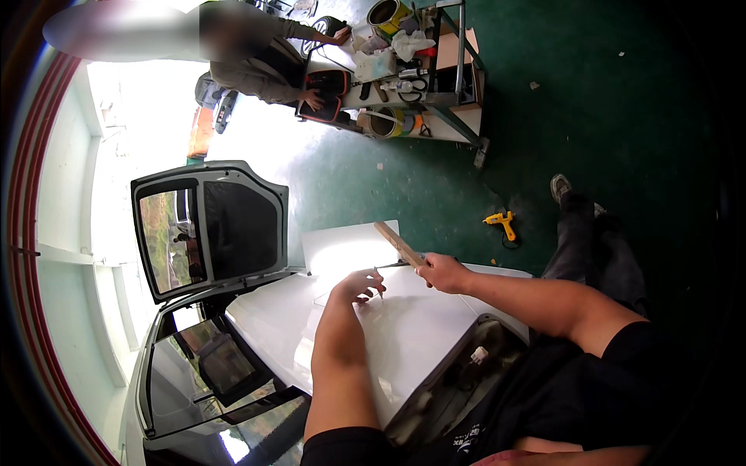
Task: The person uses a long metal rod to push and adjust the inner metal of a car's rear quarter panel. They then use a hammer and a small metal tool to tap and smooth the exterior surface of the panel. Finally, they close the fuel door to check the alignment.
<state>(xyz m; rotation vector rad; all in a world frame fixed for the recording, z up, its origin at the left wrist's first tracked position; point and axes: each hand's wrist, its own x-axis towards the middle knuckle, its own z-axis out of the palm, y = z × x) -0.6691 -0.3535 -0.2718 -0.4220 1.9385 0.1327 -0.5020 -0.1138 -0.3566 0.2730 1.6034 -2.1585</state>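
My left hand is above a glossy white car body panel, its fingers closed around a thin pointed rod. The rod's lower tip is at or just above the panel; contact cannot be told. My right hand grips one end of a flat wooden stick, which slants up and to the left beyond the panel's far edge. A thin dark strip lies along that edge between the two hands. Bright reflections spread over the panel near my left hand.
An open car door stands at the left. A yellow glue gun lies on the green floor. Beyond, a person rests both hands on a tool cart loaded with cans and tools. Legs and a shoe show at the right.
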